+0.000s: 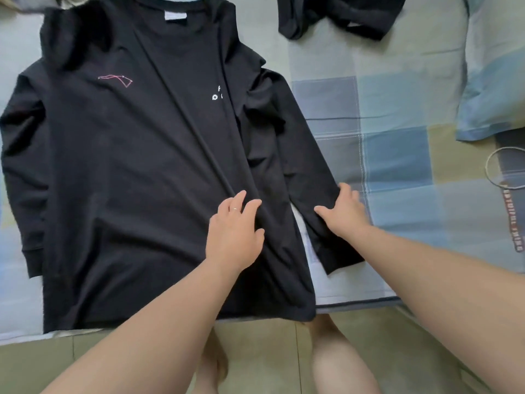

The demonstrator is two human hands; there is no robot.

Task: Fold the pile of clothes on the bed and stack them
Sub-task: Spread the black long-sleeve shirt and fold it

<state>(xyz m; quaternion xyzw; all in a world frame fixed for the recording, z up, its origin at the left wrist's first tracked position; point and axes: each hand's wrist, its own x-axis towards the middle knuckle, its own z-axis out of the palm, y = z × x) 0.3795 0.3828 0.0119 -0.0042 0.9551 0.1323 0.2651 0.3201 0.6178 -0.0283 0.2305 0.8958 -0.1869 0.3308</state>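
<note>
Pale green floor tiles (255,351) lie nearest, with my bare legs (338,359) standing on them close against the edge of the bed (397,166), whose sheet is a patchwork of blue, grey and green squares. Both my forearms reach forward over that edge. My left hand (233,231) lies flat and open on the black long-sleeved shirt (127,166), fingers spread and pressing the cloth of the body near its right-hand side; a thin ring (235,209) shows on one finger. My right hand (343,211) rests on the sleeve (298,166) beside it, thumb stretched out toward the shirt's body and the fingers lying relaxed over the sleeve's outer edge — whether the tips tuck under the cloth I cannot tell. The shirt is spread face up on the bed, its hem reaching the near edge and its collar pointing away from me. That sleeve runs down alongside the body, with its cuff just past my right wrist. The other sleeve (25,166) hangs along the far left side. On the chest there is a small pink line design (115,79) and, opposite it, a few white letters (217,93), partly lost in a crease. Farther off, beyond the shirt's shoulder, a second dark garment (341,15) lies crumpled and apart from it. To the far right sits a blue checked pillow (497,66), and below it a white looped cord (491,174).
</note>
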